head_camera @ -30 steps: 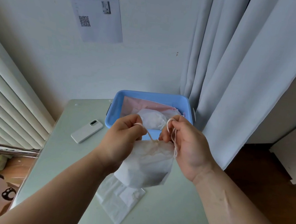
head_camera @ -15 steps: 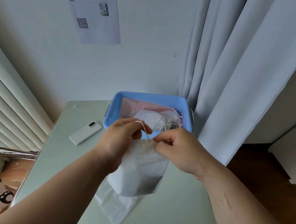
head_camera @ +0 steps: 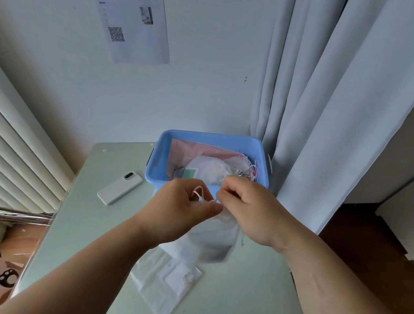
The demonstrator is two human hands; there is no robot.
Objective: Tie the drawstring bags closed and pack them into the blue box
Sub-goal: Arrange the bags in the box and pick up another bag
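Above the table point(head_camera: 236, 300), a left hand point(head_camera: 179, 212) and right hand point(head_camera: 251, 210) pinch the drawstring point(head_camera: 200, 191) of a white bag point(head_camera: 213, 242). The blue box point(head_camera: 211, 142) behind holds more bags.

The left hand point(head_camera: 180, 210) and the right hand point(head_camera: 253, 213) are bare. The left forearm point(head_camera: 86, 272) and the right forearm point(head_camera: 339, 298) are bare too, uncovered as far as the view shows them. A long, faint line, slightly raised, runs lengthwise along the top of the right forearm.
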